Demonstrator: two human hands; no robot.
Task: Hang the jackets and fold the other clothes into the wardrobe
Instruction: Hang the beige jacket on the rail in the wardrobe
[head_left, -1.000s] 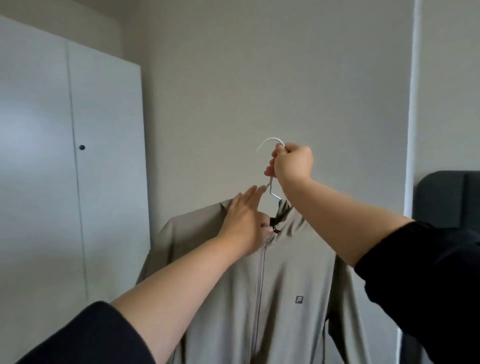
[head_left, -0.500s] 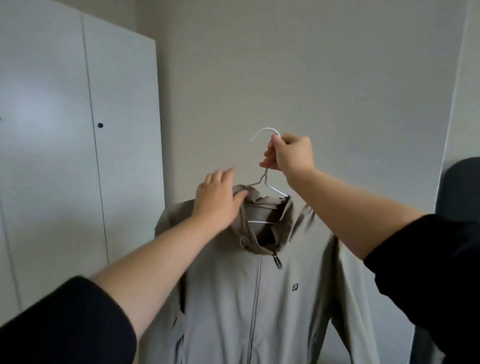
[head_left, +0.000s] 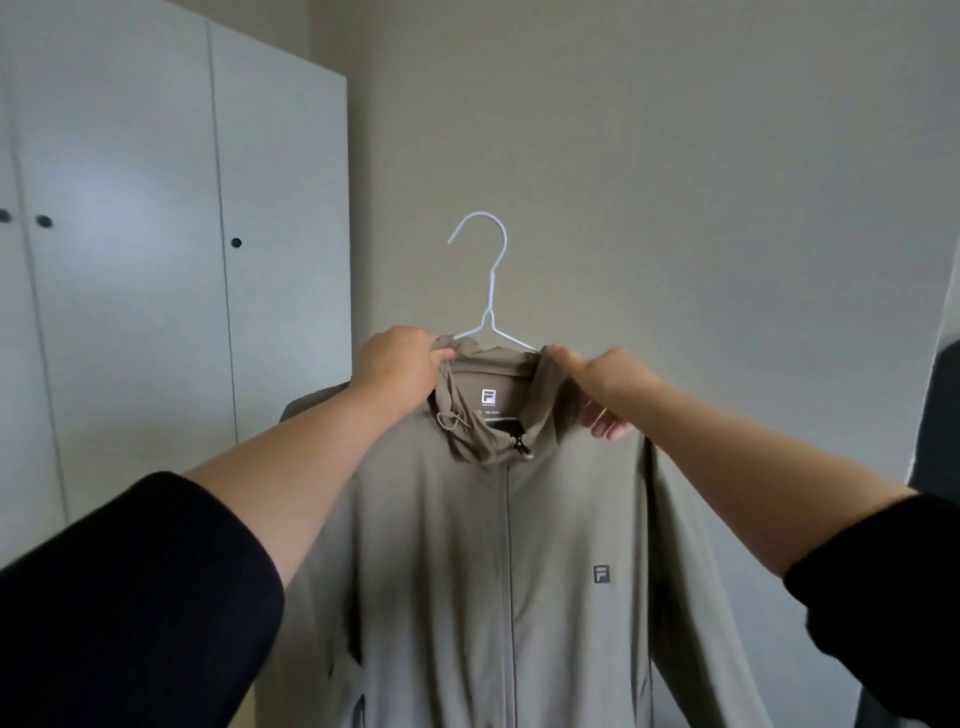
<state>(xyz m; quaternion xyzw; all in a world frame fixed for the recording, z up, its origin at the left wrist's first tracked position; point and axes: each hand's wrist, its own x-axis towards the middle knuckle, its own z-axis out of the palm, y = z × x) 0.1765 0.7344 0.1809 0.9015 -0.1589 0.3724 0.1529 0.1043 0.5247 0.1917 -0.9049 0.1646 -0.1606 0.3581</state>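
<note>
as left hand (head_left: 397, 364) and right hand (head_left: 608, 384) pinch collar (head_left: 449, 387) | jacket (head_left: 467, 571) hangs below fingers (head_left: 605, 428)

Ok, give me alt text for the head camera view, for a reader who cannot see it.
A person holds up a grey-beige zip-up fabric jacket on a thin white wire hanger, left hand and right hand each gripping the fabric beside the collar. A tall white wardrobe with closed doors stands at the left.
</note>
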